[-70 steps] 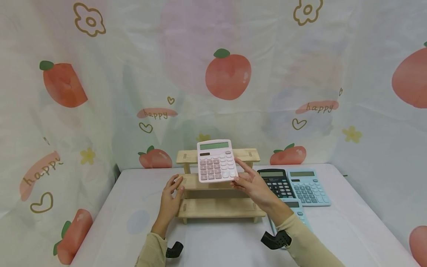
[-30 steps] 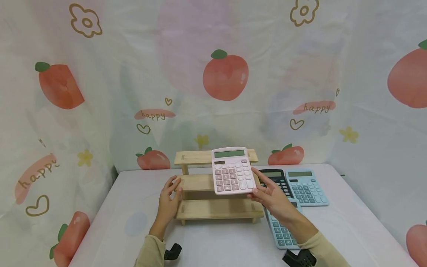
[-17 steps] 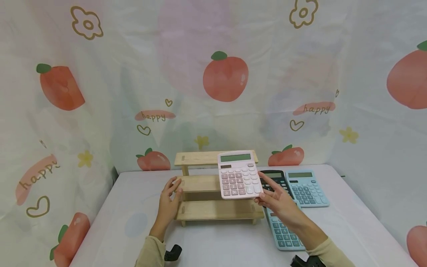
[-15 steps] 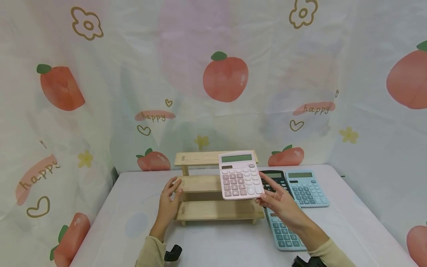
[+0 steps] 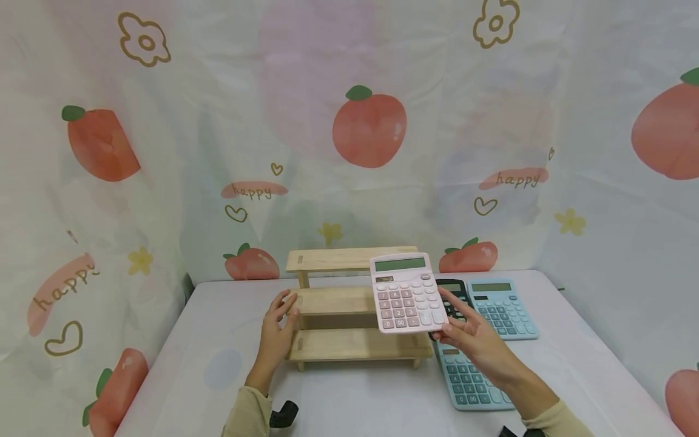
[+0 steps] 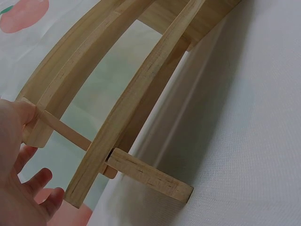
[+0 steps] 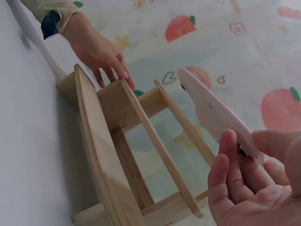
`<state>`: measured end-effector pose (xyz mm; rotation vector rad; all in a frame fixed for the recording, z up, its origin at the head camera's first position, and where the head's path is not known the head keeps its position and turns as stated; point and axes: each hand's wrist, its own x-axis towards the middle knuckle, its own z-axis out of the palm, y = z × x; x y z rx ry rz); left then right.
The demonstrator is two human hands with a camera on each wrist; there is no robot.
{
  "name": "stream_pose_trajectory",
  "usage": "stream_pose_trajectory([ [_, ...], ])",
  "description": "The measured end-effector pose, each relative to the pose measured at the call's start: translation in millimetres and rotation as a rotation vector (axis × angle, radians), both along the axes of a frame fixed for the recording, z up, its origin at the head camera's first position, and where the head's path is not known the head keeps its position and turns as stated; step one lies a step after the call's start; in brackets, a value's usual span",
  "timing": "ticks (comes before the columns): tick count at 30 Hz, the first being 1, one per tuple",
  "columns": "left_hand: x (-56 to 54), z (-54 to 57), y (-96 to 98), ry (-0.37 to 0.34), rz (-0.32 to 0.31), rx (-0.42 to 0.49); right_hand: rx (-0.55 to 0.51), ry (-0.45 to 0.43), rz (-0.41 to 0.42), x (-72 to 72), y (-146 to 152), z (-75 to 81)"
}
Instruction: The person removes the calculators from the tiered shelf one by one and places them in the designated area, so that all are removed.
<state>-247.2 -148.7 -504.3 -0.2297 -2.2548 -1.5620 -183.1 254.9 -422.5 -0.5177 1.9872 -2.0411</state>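
A pink calculator (image 5: 406,294) is in the air in front of the right part of a three-tier wooden stand (image 5: 338,343), its display and keys facing the head camera. My right hand (image 5: 480,349) pinches its lower right corner between thumb and fingers; the right wrist view shows the calculator (image 7: 214,106) nearly edge-on. At the stand's left end, my left hand (image 5: 276,334) grips the end of the middle shelf. In the left wrist view that hand (image 6: 19,165) has its thumb against the shelf end, with the other fingers loosely bent beside it.
Right of the stand lie a black calculator (image 5: 454,292), partly covered by the pink one and the right hand, a blue calculator (image 5: 502,311), and another blue calculator (image 5: 466,382) nearer the front. A white cloth covers the table (image 5: 349,400); printed curtains (image 5: 229,121) enclose it.
My right hand has carried the pink calculator rightward and down, from before the middle of the upper shelves to the stand's right side. The left hand stays at the stand.
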Motion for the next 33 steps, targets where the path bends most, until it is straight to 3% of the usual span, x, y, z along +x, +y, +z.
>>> stream_pose_trajectory([
  [18,1.0,-1.6,0.4,-0.009,0.011,0.001,0.028,-0.032,-0.028,18.6,39,-13.5],
  [26,-0.7,-2.3,-0.1,0.017,0.008,-0.011,-0.042,-0.027,0.018,21.5,59,-22.1],
  [33,-1.5,-2.6,0.2,0.031,0.011,-0.017,0.052,-0.064,-0.06,27.5,73,-24.7],
])
